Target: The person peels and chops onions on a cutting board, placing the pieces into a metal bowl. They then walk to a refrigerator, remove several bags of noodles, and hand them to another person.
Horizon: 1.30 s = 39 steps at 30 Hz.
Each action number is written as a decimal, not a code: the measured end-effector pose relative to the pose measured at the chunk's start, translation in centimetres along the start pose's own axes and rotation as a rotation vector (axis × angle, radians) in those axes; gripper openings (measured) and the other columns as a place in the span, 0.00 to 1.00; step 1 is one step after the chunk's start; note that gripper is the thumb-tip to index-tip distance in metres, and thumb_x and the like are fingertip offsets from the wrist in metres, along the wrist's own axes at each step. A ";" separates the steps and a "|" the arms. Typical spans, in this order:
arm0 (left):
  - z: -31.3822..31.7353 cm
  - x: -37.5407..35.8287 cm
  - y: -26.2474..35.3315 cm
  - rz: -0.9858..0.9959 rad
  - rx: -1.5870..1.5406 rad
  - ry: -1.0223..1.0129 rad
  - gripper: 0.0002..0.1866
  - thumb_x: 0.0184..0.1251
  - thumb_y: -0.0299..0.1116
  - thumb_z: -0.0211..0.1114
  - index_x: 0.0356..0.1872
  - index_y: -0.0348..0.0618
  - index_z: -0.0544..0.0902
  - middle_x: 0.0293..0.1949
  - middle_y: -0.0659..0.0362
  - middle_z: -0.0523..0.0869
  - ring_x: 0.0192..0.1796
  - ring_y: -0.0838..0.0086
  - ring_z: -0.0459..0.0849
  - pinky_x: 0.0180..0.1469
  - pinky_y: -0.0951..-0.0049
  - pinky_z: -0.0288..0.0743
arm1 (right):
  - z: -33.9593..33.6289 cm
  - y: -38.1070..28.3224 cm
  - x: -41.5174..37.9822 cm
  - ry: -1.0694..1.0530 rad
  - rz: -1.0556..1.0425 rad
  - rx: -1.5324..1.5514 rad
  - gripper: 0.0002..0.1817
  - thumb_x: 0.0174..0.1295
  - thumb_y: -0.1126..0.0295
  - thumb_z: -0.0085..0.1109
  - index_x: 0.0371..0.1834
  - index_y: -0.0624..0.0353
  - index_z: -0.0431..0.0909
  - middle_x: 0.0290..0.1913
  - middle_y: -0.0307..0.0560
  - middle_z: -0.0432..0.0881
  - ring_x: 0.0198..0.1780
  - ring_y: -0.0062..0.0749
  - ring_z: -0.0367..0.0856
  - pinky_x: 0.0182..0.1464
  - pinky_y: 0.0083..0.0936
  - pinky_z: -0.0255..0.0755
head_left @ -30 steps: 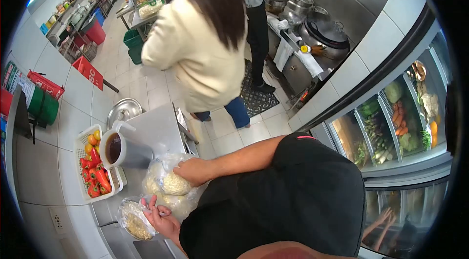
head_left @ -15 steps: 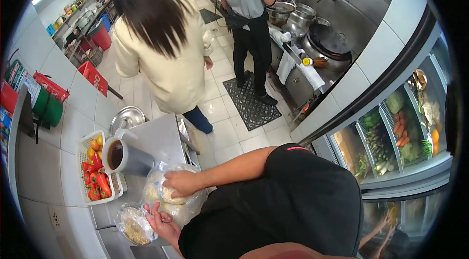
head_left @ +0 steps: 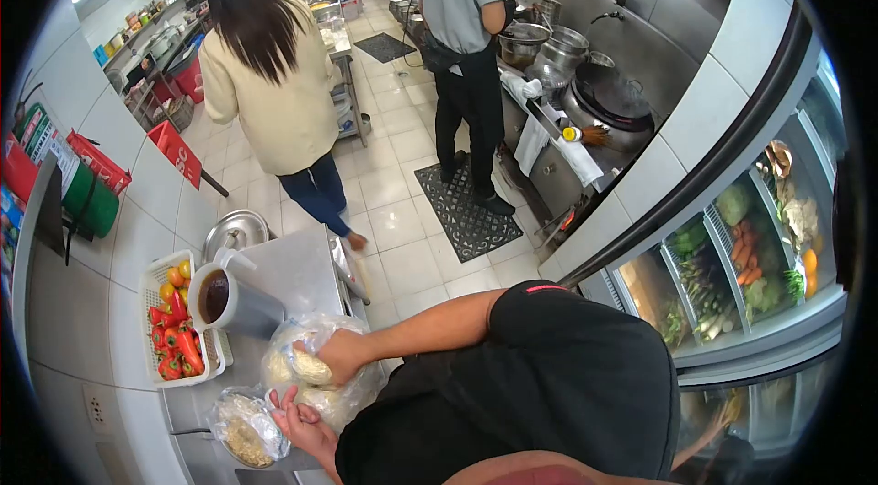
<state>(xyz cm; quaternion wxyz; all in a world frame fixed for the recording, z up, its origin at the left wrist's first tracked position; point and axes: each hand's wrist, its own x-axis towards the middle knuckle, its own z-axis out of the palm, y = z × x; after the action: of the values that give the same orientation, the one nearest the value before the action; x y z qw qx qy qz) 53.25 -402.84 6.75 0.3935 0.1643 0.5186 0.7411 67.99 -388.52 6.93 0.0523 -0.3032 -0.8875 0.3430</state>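
My right hand reaches into a clear plastic bag on the steel counter. Its fingers are closed on a pale yellow noodle clump, with more pale clumps below it in the bag. Close by, my left hand is palm up with its fingers apart, holding nothing. Its fingertips are at the edge of a bowl that has clear plastic over part of it. Loose pale yellow strands lie inside that bowl.
A grey jug of dark liquid stands beside the bag. Behind it, a white basket holds red peppers and tomatoes. A round metal lid lies past the counter. Two people stand in the aisle; a glass fridge is behind me.
My right hand has turned and raised a noodle clump within the bag. My left hand has barely moved. The person in the cream jacket has walked farther away.
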 end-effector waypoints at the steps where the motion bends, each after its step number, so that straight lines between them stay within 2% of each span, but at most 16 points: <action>1: -0.4 0.0 -0.2 0.003 0.011 -0.013 0.22 0.73 0.25 0.50 0.67 0.35 0.68 0.53 0.51 0.83 0.22 0.86 0.68 0.25 0.85 0.57 | -1.6 -0.5 -0.2 -0.113 0.085 0.006 0.59 0.42 0.48 0.72 0.78 0.59 0.54 0.46 0.62 0.86 0.50 0.58 0.85 0.52 0.44 0.78; 4: -0.6 0.2 -0.4 -0.026 0.149 0.026 0.16 0.73 0.26 0.51 0.57 0.34 0.78 0.61 0.53 0.78 0.33 0.86 0.75 0.29 0.86 0.62 | -0.5 0.5 1.6 -0.112 0.034 -0.035 0.54 0.41 0.44 0.71 0.74 0.57 0.65 0.42 0.57 0.88 0.46 0.55 0.87 0.48 0.42 0.80; 7: -0.1 -1.2 0.1 0.230 0.500 -0.034 0.15 0.74 0.26 0.51 0.48 0.36 0.87 0.73 0.54 0.67 0.53 0.81 0.78 0.36 0.85 0.67 | 0.3 0.3 2.9 -0.213 0.094 -0.017 0.60 0.42 0.39 0.69 0.77 0.56 0.55 0.48 0.59 0.86 0.52 0.53 0.85 0.55 0.41 0.76; 9: 0.1 -0.4 0.3 -0.025 0.025 0.159 0.22 0.73 0.23 0.54 0.67 0.38 0.74 0.52 0.55 0.86 0.24 0.90 0.68 0.23 0.87 0.57 | -0.6 0.2 3.2 -0.290 0.195 -0.007 0.63 0.43 0.35 0.68 0.80 0.56 0.49 0.53 0.61 0.84 0.56 0.52 0.83 0.59 0.41 0.74; 10: 1.2 -1.0 1.6 -0.006 -0.011 0.171 0.26 0.73 0.24 0.56 0.72 0.38 0.66 0.41 0.55 0.89 0.20 0.90 0.62 0.20 0.86 0.53 | -1.3 0.4 3.3 -0.301 0.241 0.008 0.65 0.44 0.33 0.67 0.81 0.56 0.46 0.55 0.61 0.83 0.58 0.52 0.82 0.62 0.41 0.72; 11: 1.4 -1.3 2.3 0.013 -0.026 0.142 0.24 0.74 0.24 0.54 0.70 0.37 0.67 0.44 0.53 0.88 0.21 0.89 0.64 0.21 0.86 0.55 | -2.3 0.6 3.3 -0.299 0.280 0.054 0.67 0.45 0.32 0.67 0.83 0.55 0.43 0.57 0.62 0.83 0.60 0.51 0.82 0.64 0.41 0.71; 13: 0.7 -1.2 2.4 0.074 -0.110 0.088 0.24 0.75 0.24 0.51 0.71 0.39 0.65 0.46 0.49 0.86 0.21 0.86 0.65 0.23 0.83 0.58 | -2.6 3.3 4.2 -0.130 0.227 0.133 0.57 0.47 0.47 0.71 0.79 0.58 0.52 0.67 0.63 0.74 0.65 0.50 0.76 0.65 0.36 0.71; 18: -0.6 -2.6 3.8 0.108 -0.193 0.072 0.27 0.74 0.23 0.50 0.74 0.40 0.62 0.47 0.46 0.84 0.22 0.83 0.66 0.26 0.81 0.61 | -2.4 6.8 3.6 -0.065 0.243 1.043 0.45 0.53 0.65 0.62 0.77 0.61 0.55 0.67 0.55 0.73 0.63 0.46 0.76 0.64 0.35 0.72; 22: -1.0 -3.4 3.8 0.106 -0.219 0.076 0.29 0.75 0.23 0.51 0.76 0.41 0.58 0.48 0.46 0.84 0.22 0.82 0.66 0.26 0.80 0.61 | -3.1 7.4 3.8 -0.160 0.166 1.168 0.42 0.54 0.69 0.58 0.75 0.65 0.58 0.65 0.54 0.75 0.61 0.40 0.78 0.65 0.31 0.70; 25: -0.3 -4.1 4.3 0.118 -0.196 0.106 0.31 0.74 0.24 0.53 0.77 0.40 0.58 0.46 0.47 0.85 0.22 0.84 0.66 0.25 0.82 0.60 | -2.9 4.1 3.5 0.003 0.149 0.049 0.48 0.50 0.56 0.67 0.75 0.65 0.60 0.65 0.64 0.76 0.63 0.53 0.78 0.66 0.39 0.73; 27: 0.7 -3.9 4.4 0.121 -0.144 0.123 0.32 0.73 0.24 0.55 0.77 0.39 0.58 0.44 0.48 0.85 0.22 0.86 0.66 0.24 0.83 0.58 | -1.6 1.0 3.7 -0.089 0.059 -0.030 0.59 0.42 0.49 0.76 0.78 0.60 0.57 0.64 0.72 0.74 0.67 0.59 0.73 0.66 0.45 0.72; 29: 1.6 -3.7 4.1 0.121 -0.133 0.122 0.33 0.73 0.25 0.58 0.76 0.36 0.57 0.43 0.49 0.86 0.22 0.87 0.66 0.22 0.86 0.55 | 1.7 0.2 3.3 0.032 0.060 -0.297 0.63 0.39 0.45 0.77 0.81 0.53 0.53 0.61 0.78 0.73 0.66 0.71 0.69 0.66 0.53 0.70; 31: 1.4 -3.2 3.2 0.144 -0.098 0.022 0.35 0.75 0.27 0.59 0.78 0.42 0.54 0.45 0.51 0.84 0.23 0.87 0.63 0.22 0.84 0.55 | 0.5 0.1 4.1 0.019 0.179 -0.101 0.62 0.40 0.46 0.76 0.80 0.52 0.54 0.59 0.79 0.74 0.65 0.69 0.71 0.64 0.52 0.72; 34: 2.5 -3.6 3.3 0.131 -0.074 -0.044 0.31 0.77 0.28 0.57 0.77 0.43 0.58 0.48 0.53 0.84 0.23 0.87 0.63 0.27 0.84 0.57 | -0.4 5.0 6.4 0.086 0.087 0.356 0.51 0.40 0.61 0.76 0.74 0.56 0.64 0.58 0.61 0.80 0.60 0.53 0.79 0.59 0.42 0.76; 37: 2.5 -3.2 2.7 0.130 -0.075 -0.071 0.29 0.78 0.28 0.53 0.77 0.44 0.59 0.47 0.55 0.83 0.22 0.85 0.63 0.27 0.84 0.56 | -2.5 8.3 5.8 -0.012 0.172 1.025 0.45 0.41 0.68 0.73 0.69 0.56 0.68 0.56 0.51 0.80 0.58 0.43 0.80 0.57 0.36 0.78; 39: 2.7 -2.6 2.6 0.100 -0.085 -0.061 0.29 0.78 0.28 0.53 0.77 0.44 0.59 0.47 0.55 0.83 0.22 0.85 0.63 0.26 0.83 0.56 | -1.8 9.0 5.8 -0.010 0.227 1.127 0.42 0.43 0.68 0.71 0.68 0.55 0.68 0.55 0.49 0.80 0.56 0.40 0.81 0.53 0.37 0.80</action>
<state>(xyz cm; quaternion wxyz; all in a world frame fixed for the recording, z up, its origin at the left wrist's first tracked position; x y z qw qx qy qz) 55.59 -403.49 10.63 0.3783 0.1955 0.4655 0.7759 68.37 -378.98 1.84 0.1645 -0.3200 -0.5299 0.7680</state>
